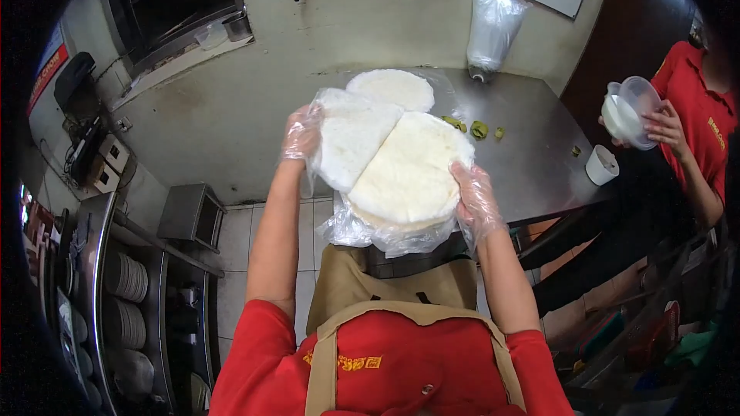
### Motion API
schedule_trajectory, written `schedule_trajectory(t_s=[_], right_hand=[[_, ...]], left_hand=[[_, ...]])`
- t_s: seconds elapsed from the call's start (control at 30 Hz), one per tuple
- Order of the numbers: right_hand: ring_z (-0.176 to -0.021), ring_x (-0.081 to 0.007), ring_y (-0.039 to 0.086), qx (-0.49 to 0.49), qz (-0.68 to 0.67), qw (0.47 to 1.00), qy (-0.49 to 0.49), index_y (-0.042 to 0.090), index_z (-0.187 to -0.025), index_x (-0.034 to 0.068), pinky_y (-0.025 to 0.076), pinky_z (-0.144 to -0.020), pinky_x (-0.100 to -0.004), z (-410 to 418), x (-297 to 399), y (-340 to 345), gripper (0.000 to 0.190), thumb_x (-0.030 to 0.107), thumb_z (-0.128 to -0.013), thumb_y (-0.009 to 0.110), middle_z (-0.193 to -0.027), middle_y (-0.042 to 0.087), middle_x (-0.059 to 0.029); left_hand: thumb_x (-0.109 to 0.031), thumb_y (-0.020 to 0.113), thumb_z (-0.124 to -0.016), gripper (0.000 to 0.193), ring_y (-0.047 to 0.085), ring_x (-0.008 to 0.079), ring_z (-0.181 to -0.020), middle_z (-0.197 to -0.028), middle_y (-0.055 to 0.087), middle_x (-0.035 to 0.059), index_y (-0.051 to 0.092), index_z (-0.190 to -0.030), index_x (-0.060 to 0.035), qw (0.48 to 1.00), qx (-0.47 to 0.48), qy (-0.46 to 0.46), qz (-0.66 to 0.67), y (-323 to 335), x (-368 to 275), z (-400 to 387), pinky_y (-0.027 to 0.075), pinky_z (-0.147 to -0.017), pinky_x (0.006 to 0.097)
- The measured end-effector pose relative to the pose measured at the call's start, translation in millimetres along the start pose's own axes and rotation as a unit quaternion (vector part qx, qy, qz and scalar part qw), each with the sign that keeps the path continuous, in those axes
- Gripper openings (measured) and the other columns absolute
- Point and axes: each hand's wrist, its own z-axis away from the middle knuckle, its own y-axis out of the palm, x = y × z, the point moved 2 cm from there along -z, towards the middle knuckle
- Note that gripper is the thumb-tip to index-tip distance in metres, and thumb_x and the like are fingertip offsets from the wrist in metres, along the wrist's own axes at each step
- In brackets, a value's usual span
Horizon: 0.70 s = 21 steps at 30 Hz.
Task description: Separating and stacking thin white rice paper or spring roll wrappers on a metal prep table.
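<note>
A stack of thin, round, pale wrappers (413, 173) lies before me, looking like spring roll skins. Clear plastic (399, 240) sticks out from under its near side. My left hand (302, 133), in a clear plastic glove, grips the left edge of a whiter wrapper (354, 141), whose straight edge crosses the stack at a slant. Gloved the same way, my right hand (477, 199) holds the stack's right rim between thumb and fingers. Another round wrapper (393, 88) rests on plastic farther back. How many layers are in the stack I cannot tell.
Several green leafy pieces (478, 130) lie on the steel table (526, 156). Near its right edge is a white cup (602, 166). A co-worker (696, 121) at right holds a plastic tub and lid (630, 112). Shelves at left bear stacked plates (126, 277). A bag (496, 29) hangs on the wall.
</note>
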Motion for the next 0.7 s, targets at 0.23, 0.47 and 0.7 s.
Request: schedule_trajectory(t_s=[0.23,0.47,0.7], right_hand=[[-0.08,-0.0167,0.062,0.024,0.105,0.994,0.017,0.055,-0.108,-0.005,0.051,-0.071,-0.0289,-10,-10,-21,0.027,0.013,-0.088,0.056,-0.095,0.063,-0.0103],[-0.08,-0.0165,0.061,0.011,0.183,0.982,0.032,0.056,-0.106,-0.004,0.05,-0.072,-0.0288,-15,-9,-24,0.026,0.013,-0.086,0.056,-0.092,0.063,-0.0091],[-0.081,-0.015,0.059,-0.008,0.199,0.98,0.003,0.058,-0.109,-0.002,0.047,-0.073,-0.0279,-13,5,-19,0.027,0.012,-0.087,0.054,-0.091,0.063,-0.0073]], left_hand=[[-0.029,0.052,-0.091,0.036,0.055,0.0191,-0.078,-0.087,0.065,0.016,0.062,-0.096,0.0046,0.993,-0.015,-0.101,0.061,-45,31,-7,0.044,-0.075,0.033],[-0.029,0.054,-0.09,0.037,0.055,0.0163,-0.085,-0.093,0.065,0.0105,0.062,-0.104,0.004,0.986,-0.043,-0.155,0.053,-100,42,-20,0.043,-0.081,0.0302],[-0.031,0.055,-0.089,0.04,0.056,0.019,-0.097,-0.109,0.063,0.0107,0.06,-0.114,0.0002,0.979,-0.085,-0.186,0.019,-159,4,-26,0.042,-0.086,0.0327]])
